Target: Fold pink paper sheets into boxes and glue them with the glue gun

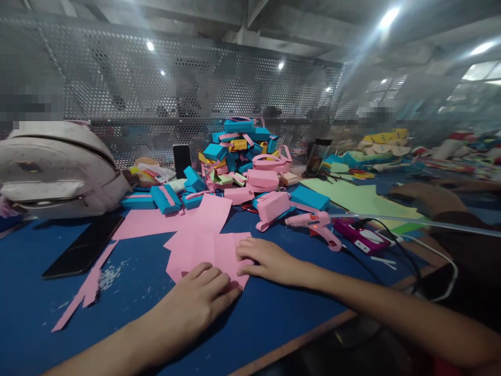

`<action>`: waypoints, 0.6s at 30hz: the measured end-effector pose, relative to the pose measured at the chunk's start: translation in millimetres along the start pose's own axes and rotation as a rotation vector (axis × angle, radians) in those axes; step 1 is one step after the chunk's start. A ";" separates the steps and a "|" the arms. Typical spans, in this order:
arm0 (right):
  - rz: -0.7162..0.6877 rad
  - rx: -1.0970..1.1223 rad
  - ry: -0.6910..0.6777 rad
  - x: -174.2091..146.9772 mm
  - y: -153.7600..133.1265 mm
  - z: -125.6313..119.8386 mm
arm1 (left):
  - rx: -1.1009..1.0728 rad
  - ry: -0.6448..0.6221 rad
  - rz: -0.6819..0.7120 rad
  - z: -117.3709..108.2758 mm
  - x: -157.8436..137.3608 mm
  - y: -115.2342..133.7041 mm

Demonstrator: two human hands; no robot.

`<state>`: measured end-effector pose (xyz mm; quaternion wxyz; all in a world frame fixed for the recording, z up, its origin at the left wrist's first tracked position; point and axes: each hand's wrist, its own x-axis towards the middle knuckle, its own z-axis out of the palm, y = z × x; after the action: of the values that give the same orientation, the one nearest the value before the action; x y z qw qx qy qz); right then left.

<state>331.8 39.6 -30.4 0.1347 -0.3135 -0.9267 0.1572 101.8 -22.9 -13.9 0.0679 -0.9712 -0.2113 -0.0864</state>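
A pink paper sheet (207,248) with visible crease lines lies on the blue tabletop in front of me. My left hand (199,297) is over its near edge, fingers curled together with the thumb against the paper. At the sheet's right side, my right hand (270,261) has its bent fingers and thumb closed on the edge. The fingertips of both hands are partly hidden. Beyond the sheet, more pink paper (144,223) lies flat. A pink glue gun (315,224) rests to the right of my right hand, its small orange light lit.
Folded blue, pink and yellow paper boxes (242,151) are heaped at the back. A black tablet or phone (84,248), pink paper scraps (92,284) and a white backpack (58,167) stand left. Right are a purple power strip (362,237), cables, green sheets (364,201) and another person's arm (426,198).
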 end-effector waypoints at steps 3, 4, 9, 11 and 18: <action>-0.002 -0.058 0.010 -2.5 -1.4 3.0 | -0.036 -0.037 -0.049 -0.3 -2.5 4.0; -0.007 -0.073 0.013 -3.2 -1.5 3.8 | -0.035 -0.049 -0.063 -0.4 -2.6 5.5; -0.031 -0.116 0.033 -5.3 -0.8 7.4 | 0.002 -0.070 -0.088 0.5 -0.2 11.8; -0.028 -0.123 0.036 -6.0 -2.0 8.1 | 0.021 -0.070 -0.087 1.1 0.5 13.4; 0.061 -0.155 0.097 -8.1 -16.3 9.4 | -0.014 -0.066 -0.087 -5.5 2.0 12.2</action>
<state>326.0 20.3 -34.1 0.1498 -0.3584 -0.9185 0.0739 107.9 -34.1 -9.2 0.0501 -0.9639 -0.2550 -0.0585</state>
